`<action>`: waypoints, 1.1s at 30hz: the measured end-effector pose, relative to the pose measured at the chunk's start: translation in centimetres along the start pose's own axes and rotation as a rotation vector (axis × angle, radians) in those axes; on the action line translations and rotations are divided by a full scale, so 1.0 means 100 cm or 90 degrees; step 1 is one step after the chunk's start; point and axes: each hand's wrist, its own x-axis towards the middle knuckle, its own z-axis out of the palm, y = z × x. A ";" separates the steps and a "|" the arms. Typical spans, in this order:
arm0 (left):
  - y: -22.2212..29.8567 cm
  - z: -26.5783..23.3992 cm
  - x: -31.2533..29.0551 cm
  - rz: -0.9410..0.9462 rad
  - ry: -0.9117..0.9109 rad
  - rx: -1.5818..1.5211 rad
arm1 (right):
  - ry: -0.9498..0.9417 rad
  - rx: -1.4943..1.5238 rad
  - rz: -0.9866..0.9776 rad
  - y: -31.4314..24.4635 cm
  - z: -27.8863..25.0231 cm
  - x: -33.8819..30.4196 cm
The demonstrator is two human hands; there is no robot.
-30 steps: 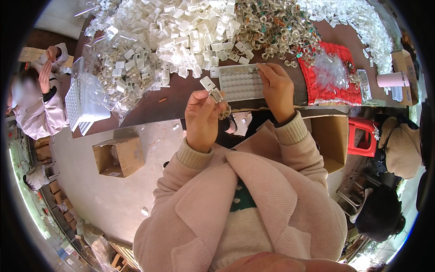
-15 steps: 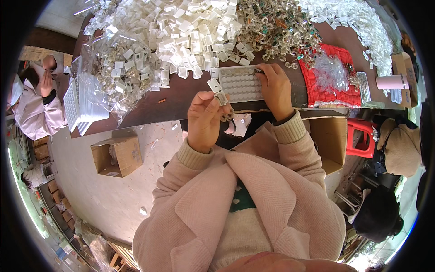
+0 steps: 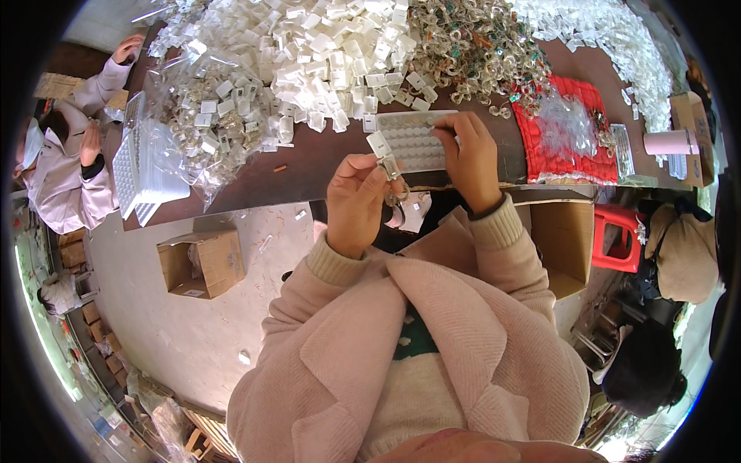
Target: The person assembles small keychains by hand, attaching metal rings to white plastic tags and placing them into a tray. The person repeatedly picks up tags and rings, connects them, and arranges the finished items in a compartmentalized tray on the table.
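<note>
My left hand (image 3: 355,202) is closed on a small white hinged plastic case (image 3: 379,144), lifted in front of the table edge. Its lid stands up above my fingertips, and a clear ring-like piece (image 3: 397,194) hangs below them. Over the right end of a white tray (image 3: 407,160) with rows of small round hollows, my right hand (image 3: 472,158) has its thumb and fingers brought together. Whatever may be between those fingertips is too small to make out.
White plastic cases (image 3: 332,58) lie heaped behind the tray, beside a pile of clear ring-like pieces (image 3: 471,46). At left are a filled clear bag (image 3: 220,127) and stacked trays (image 3: 143,166). A red cloth (image 3: 536,147) lies right; a person (image 3: 65,170) sits far left.
My left hand has shifted slightly right with the white case, which tilts more now. My right fingertips have moved slightly down the tray. The person at far left has raised an arm.
</note>
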 end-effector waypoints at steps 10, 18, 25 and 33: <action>0.001 0.013 -0.006 0.020 0.020 0.030 | -0.005 0.135 -0.118 -0.061 -0.016 -0.017; 0.002 0.010 -0.006 -0.036 0.049 -0.012 | -0.034 0.220 -0.043 -0.063 -0.012 -0.022; 0.004 0.007 -0.006 -0.029 0.023 -0.009 | 0.002 0.232 -0.082 -0.064 -0.013 -0.018; 0.005 0.001 -0.007 -0.095 0.012 -0.035 | -0.005 0.240 -0.106 -0.060 -0.009 -0.016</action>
